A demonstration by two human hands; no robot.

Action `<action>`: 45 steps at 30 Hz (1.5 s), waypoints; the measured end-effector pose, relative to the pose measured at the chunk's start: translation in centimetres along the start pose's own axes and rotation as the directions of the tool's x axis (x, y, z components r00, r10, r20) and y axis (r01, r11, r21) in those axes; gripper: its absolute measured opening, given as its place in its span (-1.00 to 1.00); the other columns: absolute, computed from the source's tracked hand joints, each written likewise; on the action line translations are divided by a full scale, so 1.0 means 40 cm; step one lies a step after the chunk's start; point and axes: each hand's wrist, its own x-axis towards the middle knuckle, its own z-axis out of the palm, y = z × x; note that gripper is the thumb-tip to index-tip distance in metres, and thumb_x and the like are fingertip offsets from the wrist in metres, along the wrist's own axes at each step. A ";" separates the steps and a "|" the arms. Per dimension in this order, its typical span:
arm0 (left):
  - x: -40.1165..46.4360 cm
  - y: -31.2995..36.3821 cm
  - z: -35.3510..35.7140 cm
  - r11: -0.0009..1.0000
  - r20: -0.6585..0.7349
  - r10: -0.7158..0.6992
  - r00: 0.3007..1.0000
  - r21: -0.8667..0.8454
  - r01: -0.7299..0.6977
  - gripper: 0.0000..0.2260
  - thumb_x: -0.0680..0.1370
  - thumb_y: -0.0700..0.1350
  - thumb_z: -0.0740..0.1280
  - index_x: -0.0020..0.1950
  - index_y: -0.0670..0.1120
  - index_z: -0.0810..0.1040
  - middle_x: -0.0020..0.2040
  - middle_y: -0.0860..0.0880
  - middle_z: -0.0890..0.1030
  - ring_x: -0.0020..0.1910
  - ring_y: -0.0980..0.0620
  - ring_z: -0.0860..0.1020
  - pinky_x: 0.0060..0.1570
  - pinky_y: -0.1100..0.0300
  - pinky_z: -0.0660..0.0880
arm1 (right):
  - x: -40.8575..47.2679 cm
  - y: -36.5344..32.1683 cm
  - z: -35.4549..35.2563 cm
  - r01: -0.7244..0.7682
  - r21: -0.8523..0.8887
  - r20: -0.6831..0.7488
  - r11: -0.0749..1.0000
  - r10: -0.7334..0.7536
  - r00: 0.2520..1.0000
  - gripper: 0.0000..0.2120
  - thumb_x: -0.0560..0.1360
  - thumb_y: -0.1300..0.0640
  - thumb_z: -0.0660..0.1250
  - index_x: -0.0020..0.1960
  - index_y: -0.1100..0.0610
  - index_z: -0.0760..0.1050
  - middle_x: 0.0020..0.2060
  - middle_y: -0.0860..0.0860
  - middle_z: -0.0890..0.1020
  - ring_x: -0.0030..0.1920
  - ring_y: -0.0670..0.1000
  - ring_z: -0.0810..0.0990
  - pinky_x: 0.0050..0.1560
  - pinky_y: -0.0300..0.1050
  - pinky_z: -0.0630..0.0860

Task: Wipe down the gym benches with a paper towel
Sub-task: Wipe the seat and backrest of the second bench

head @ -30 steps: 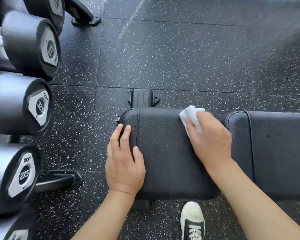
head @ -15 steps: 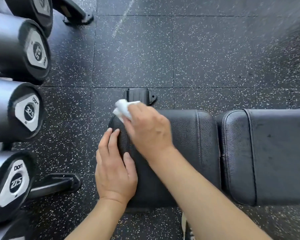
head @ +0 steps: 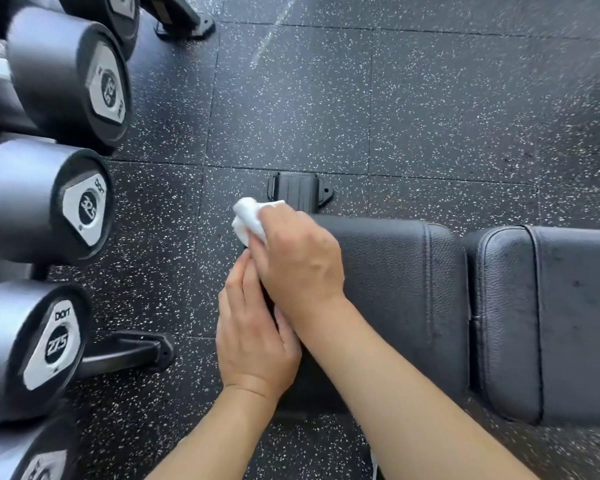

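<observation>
A black padded gym bench lies across the lower right: its seat pad [head: 399, 306] in the middle and its longer back pad [head: 568, 323] to the right. My right hand [head: 298, 261] is shut on a crumpled white paper towel [head: 248, 218] at the seat pad's far left corner. My left hand [head: 253, 334] rests flat on the pad's left edge, fingers together, partly under my right hand and wrist.
A rack of black dumbbells [head: 45, 202] with grey end caps fills the left side. The rack's foot [head: 132, 351] sticks out on the speckled rubber floor [head: 430, 98]. The bench's black foot [head: 300, 194] shows just beyond the seat pad.
My right hand has swept the paper towel from the seat pad's right side to its far left corner, over my left hand's fingertips. My left hand has stayed on the left edge.
</observation>
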 end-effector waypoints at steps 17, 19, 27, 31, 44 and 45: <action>0.001 0.000 -0.005 0.999 -0.016 0.051 0.999 0.020 -0.050 -0.43 0.60 -0.04 0.17 0.61 -0.11 0.28 0.60 -0.05 0.29 0.47 -0.10 0.38 0.42 0.14 0.29 | -0.245 0.259 -0.187 0.172 -0.132 0.068 0.976 -0.165 0.984 -0.84 0.60 0.07 0.41 -0.10 0.09 0.49 -0.28 0.00 0.40 -0.33 0.09 0.41 -0.39 0.02 0.39; 0.002 0.003 -0.006 0.999 -0.020 0.049 0.999 0.015 -0.049 -0.43 0.59 -0.04 0.17 0.61 -0.12 0.28 0.60 -0.05 0.29 0.47 -0.11 0.39 0.41 0.11 0.30 | -0.141 0.230 -0.146 -0.012 -0.119 -0.054 0.993 0.006 0.999 -0.72 0.57 0.07 0.46 -0.18 0.06 0.38 -0.33 -0.01 0.42 -0.36 0.08 0.42 -0.43 -0.08 0.33; -0.002 0.010 -0.007 0.999 -0.012 0.040 0.999 0.004 -0.040 -0.44 0.58 -0.07 0.17 0.60 -0.11 0.28 0.58 -0.07 0.29 0.48 -0.13 0.34 0.41 0.01 0.29 | -0.223 0.137 -0.115 0.021 -0.108 -0.036 0.994 -0.025 0.999 -0.85 0.56 0.04 0.41 -0.07 0.11 0.51 -0.24 0.01 0.51 -0.28 0.07 0.45 -0.36 -0.03 0.37; -0.006 0.017 -0.015 0.999 -0.001 0.036 0.999 0.009 -0.036 -0.45 0.60 -0.07 0.17 0.61 -0.11 0.26 0.59 -0.06 0.27 0.49 -0.14 0.33 0.40 -0.05 0.33 | -0.472 0.181 -0.190 0.139 -0.049 0.087 0.989 -0.134 0.987 -0.82 0.61 0.05 0.39 -0.10 0.12 0.54 -0.24 -0.01 0.38 -0.28 0.05 0.28 -0.35 0.00 0.34; -0.008 0.023 -0.017 1.000 0.013 0.020 1.000 -0.017 -0.020 -0.46 0.60 -0.04 0.17 0.60 -0.08 0.26 0.60 -0.05 0.27 0.47 -0.16 0.35 0.32 -0.21 0.43 | -0.027 0.380 -0.175 -0.251 -0.158 -0.015 0.955 0.252 0.968 -0.71 0.60 -0.04 0.31 -0.19 0.03 0.28 -0.30 -0.03 0.40 -0.29 0.19 0.51 -0.31 -0.06 0.27; -0.007 0.023 -0.017 1.000 0.012 0.020 1.000 -0.018 -0.019 -0.46 0.60 -0.04 0.17 0.60 -0.08 0.26 0.60 -0.05 0.27 0.47 -0.16 0.35 0.31 -0.21 0.43 | -0.022 0.381 -0.170 -0.247 -0.158 -0.012 0.956 0.248 0.969 -0.71 0.60 -0.06 0.29 -0.19 0.03 0.28 -0.30 -0.04 0.41 -0.29 0.19 0.50 -0.31 -0.06 0.26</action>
